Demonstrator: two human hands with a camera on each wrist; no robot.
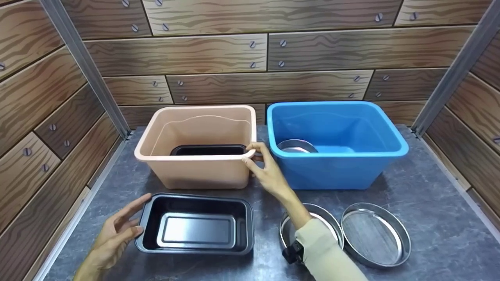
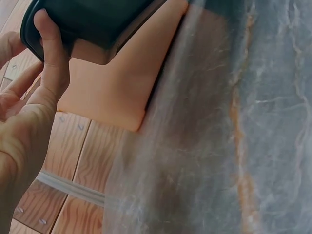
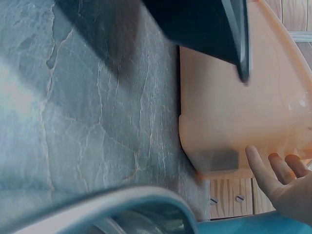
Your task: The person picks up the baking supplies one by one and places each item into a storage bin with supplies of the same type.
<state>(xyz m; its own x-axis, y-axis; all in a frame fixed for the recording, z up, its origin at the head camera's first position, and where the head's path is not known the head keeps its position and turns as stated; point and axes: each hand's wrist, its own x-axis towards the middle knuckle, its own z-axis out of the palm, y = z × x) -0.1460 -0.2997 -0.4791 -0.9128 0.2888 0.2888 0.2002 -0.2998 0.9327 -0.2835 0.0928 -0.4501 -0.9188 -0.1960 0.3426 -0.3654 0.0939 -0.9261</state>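
Note:
My left hand point(image 1: 113, 234) holds a dark loaf pan point(image 1: 195, 203) by its left end, thumb on the near side and index finger at the far corner. In the left wrist view the pan point(image 2: 97, 24) is raised off the table. At the front right corner of a peach plastic bin point(image 1: 207, 171), my right hand point(image 1: 269, 173) grips the rim between thumb and index finger, its other fingers partly hidden behind. Inside that bin lies another dark pan point(image 1: 211, 150), mostly hidden by the front wall.
To the right stands a blue bin point(image 1: 324, 171) with a round metal pan point(image 1: 297, 145) inside. Two round pans sit on the table in front: one point(image 1: 308, 207) partly under my right forearm, the other point(image 1: 375, 236) beside it. Wood-patterned walls point(image 1: 218, 54) enclose the grey table point(image 1: 441, 218).

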